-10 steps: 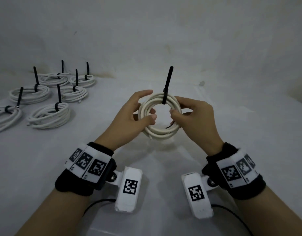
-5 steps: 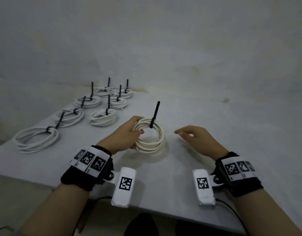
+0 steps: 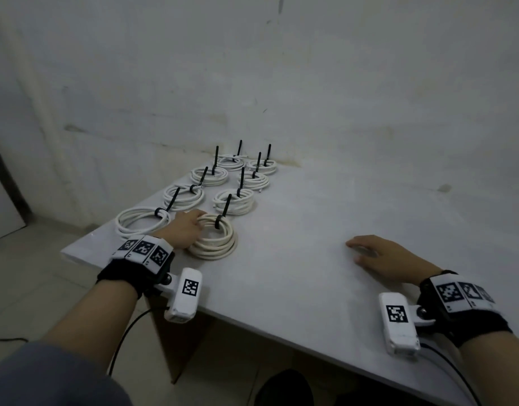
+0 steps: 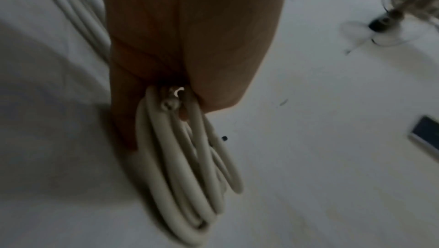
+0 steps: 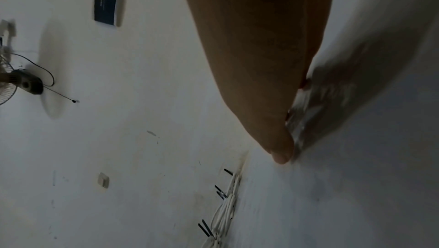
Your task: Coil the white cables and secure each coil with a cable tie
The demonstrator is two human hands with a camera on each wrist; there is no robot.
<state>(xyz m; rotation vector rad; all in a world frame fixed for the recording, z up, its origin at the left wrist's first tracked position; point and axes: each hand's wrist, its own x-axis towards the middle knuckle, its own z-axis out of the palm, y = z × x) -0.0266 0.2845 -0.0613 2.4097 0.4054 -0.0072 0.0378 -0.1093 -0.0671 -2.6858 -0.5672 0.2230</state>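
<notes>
Gripping the tied white cable coil point(image 3: 214, 240) on the table point(image 3: 311, 230), the left hand point(image 3: 183, 230) curls around its strands. Right hand point(image 3: 390, 257) lies flat, fingers extended, holding nothing.

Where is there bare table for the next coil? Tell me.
Bare table lies between the coil that the left hand grips and the right hand, and back to the wall. The far left corner is crowded with tied coils.
</notes>
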